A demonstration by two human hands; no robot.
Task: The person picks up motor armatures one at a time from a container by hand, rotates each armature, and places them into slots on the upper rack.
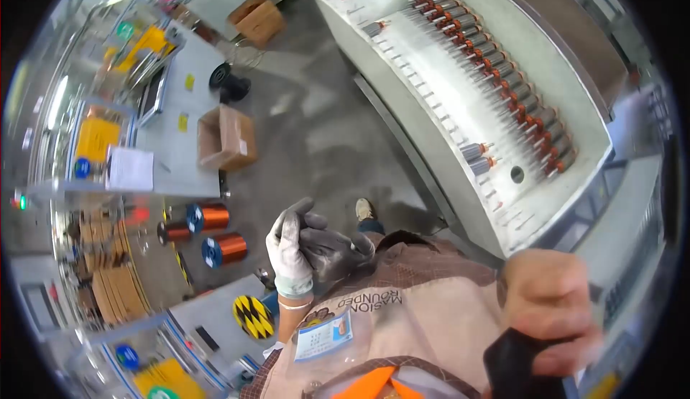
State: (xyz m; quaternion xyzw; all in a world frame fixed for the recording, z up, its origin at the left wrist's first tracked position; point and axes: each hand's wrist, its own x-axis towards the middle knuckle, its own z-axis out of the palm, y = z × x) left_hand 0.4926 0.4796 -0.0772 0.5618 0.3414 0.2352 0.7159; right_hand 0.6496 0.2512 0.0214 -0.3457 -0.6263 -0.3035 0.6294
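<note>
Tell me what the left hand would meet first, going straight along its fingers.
For the left hand, the way looks free over the floor, perhaps until the white tray; depth unclear.

Wht/gry glove [287, 254], blk/yel striped disc [253, 317], orng spool [232, 247].

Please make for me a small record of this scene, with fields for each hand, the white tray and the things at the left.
Left hand: in a white and grey glove, fingers bent against a dark grey piece, perhaps another glove
Right hand: bare, blurred, fingers curled beside a black object; grip unclear
Tray: long row of rotors along the far side, three others apart
Left side: copper-coloured spools, open cardboard boxes
Chest: name badge
</note>
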